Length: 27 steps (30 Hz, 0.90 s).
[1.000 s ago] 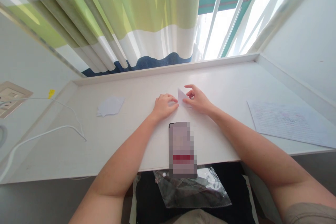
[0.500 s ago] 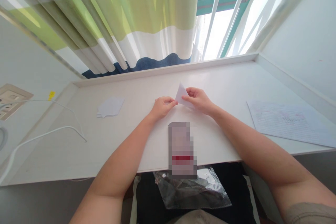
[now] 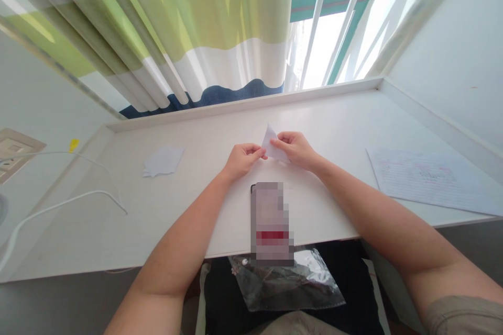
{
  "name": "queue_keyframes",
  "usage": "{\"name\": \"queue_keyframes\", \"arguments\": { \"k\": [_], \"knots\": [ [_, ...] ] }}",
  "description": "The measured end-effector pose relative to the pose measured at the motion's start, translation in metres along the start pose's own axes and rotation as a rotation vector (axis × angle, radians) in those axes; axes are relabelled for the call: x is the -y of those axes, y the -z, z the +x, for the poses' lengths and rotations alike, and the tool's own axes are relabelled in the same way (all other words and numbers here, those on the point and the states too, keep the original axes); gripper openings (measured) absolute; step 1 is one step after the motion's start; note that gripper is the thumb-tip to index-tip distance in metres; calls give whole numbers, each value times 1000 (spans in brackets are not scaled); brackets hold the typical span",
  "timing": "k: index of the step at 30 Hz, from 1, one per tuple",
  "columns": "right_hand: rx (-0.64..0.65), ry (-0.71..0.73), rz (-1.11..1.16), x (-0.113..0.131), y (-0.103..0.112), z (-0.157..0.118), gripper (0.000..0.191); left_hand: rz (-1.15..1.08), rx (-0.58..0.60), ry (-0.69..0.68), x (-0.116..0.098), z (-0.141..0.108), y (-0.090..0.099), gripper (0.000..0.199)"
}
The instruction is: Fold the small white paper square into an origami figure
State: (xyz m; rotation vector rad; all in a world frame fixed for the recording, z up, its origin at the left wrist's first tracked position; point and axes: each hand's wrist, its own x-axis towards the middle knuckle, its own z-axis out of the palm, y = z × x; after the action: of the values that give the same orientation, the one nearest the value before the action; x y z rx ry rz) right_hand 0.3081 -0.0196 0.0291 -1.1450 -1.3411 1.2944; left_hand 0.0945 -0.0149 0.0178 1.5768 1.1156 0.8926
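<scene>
A small folded piece of white paper (image 3: 269, 138), pointed at the top, is held up just above the white desk. My right hand (image 3: 296, 149) is closed on its right side, thumb across the front. At its lower left edge, my left hand (image 3: 247, 159) pinches the paper between thumb and fingers. Below the hands a phone-shaped thing (image 3: 271, 220), blurred into blocks, lies at the desk's front edge. Off to the left rests a little stack of white paper pieces (image 3: 164, 162).
Lined sheets with writing (image 3: 428, 178) lie at the desk's right. A white cable (image 3: 70, 197) runs over the left side near a wall socket (image 3: 18, 152). A clear plastic bag (image 3: 291, 285) is on my lap. Behind the desk hangs a striped curtain (image 3: 220, 15).
My left fingers have shifted slightly at the paper's lower left edge. The whole view has moved a little; the paper stays between both hands.
</scene>
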Motion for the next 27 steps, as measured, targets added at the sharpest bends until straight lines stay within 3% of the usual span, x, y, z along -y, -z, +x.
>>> {"name": "queue_keyframes", "arguments": {
  "k": [8,19,27],
  "knots": [
    [-18,63,-54,-1,3,2,58,-9,-1,39,-7,-2,-2,43],
    [23,71,-120,0,12,10,62,115,141,55,-12,-5,3,38],
    [-19,99,-116,0,11,9,62,126,124,72,-15,-6,5,35]
  ]
}}
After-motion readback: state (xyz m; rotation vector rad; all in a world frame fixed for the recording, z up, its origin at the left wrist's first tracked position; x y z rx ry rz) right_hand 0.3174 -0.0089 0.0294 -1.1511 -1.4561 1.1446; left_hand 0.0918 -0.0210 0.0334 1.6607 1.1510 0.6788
